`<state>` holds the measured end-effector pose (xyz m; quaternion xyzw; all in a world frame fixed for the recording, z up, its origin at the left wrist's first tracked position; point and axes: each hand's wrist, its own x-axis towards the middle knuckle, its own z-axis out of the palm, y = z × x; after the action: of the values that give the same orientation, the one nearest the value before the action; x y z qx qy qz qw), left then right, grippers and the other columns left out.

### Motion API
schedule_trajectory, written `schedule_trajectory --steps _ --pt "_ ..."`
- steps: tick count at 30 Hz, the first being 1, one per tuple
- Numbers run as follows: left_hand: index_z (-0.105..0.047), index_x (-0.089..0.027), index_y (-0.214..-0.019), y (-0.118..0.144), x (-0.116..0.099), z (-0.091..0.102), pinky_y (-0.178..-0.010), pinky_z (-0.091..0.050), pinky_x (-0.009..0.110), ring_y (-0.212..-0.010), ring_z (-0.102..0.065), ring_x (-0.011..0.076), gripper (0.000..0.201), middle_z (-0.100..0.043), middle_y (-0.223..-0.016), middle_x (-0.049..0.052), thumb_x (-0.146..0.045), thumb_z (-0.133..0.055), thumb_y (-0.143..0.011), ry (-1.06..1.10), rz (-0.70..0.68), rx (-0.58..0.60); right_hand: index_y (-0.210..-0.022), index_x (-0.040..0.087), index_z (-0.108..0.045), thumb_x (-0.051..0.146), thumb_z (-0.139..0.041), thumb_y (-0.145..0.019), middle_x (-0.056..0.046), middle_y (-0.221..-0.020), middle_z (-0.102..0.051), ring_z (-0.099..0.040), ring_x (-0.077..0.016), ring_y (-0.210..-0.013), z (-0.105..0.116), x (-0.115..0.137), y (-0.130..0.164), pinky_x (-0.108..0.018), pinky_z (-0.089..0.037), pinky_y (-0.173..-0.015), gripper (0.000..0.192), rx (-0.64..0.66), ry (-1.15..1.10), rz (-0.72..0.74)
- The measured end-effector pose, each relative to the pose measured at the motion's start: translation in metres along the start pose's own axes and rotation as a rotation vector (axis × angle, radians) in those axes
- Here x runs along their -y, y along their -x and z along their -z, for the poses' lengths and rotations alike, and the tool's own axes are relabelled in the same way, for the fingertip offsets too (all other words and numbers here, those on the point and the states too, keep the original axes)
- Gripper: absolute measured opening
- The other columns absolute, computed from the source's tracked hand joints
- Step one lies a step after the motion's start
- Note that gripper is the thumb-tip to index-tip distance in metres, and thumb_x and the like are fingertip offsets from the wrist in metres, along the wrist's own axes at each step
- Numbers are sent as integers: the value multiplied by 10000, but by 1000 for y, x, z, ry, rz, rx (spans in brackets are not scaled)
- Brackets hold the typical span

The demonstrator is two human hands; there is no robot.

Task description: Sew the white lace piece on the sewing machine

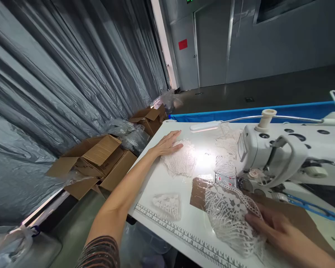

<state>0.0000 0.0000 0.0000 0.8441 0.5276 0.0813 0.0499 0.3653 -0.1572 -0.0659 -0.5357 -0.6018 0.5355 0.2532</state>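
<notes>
My left hand (167, 144) lies at the far left of the white sewing table (145, 186), fingers stretched out, its thumb at the edge of a pile of white lace pieces (180, 160). At the near right, my right hand (279, 227) pinches the edge of a white lace piece (229, 216) that has a scalloped, holed border. This lace lies over a brown sheet (198, 193), just in front of the sewing machine (264, 149). More lace (226, 149) lies behind the needle area. A small separate lace piece (167, 204) rests near the front edge.
A ruler strip (181, 234) runs along the table's front edge. Beside the machine lie blue thread snips (312, 206). A white lamp (205, 127) on a bendable neck shines at the back. Open cardboard boxes (100, 156) and plastic bags (134, 137) stand on the left.
</notes>
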Motion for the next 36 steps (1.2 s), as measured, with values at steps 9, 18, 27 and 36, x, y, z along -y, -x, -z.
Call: schedule_trajectory --steps 9,18,27,36 --pt "-394 -331 -1418 2 -41 -37 -1136 -212 556 -1385 -287 344 713 -310 -1521 52 -702 -502 -819 -45 79 54 -1252 253 -631 477 -575 -819 -80 -1249 -640 -530 -317 -1226 18 1 -5 -385 -456 -1019 491 241 7 83" --pt "-279 -212 -1475 -17 -38 -31 -1106 -78 673 -1426 -144 419 720 -220 -1550 140 -577 -479 -888 -217 109 -95 -1104 180 -656 471 -491 -881 -64 -832 -694 -645 -259 -875 23 0 -2 -367 -533 -741 403 50 -15 31" --pt "-647 -193 -987 30 -169 -66 -745 -564 319 -854 -646 143 274 -683 -952 41 -318 -404 -997 206 -561 -107 -1180 188 -620 441 -481 -917 -55 -902 -692 -628 -198 -815 24 -3 -5 -326 -507 -712 390 140 -133 37" --pt "-595 -128 -742 40 -185 -80 -605 -484 322 -682 -582 200 566 -604 -778 100 -662 -461 -871 -165 -549 -187 -1229 205 -604 395 -547 -877 -20 -795 -667 -634 -155 -684 44 4 -5 -288 -543 -647 404 189 -100 -108"
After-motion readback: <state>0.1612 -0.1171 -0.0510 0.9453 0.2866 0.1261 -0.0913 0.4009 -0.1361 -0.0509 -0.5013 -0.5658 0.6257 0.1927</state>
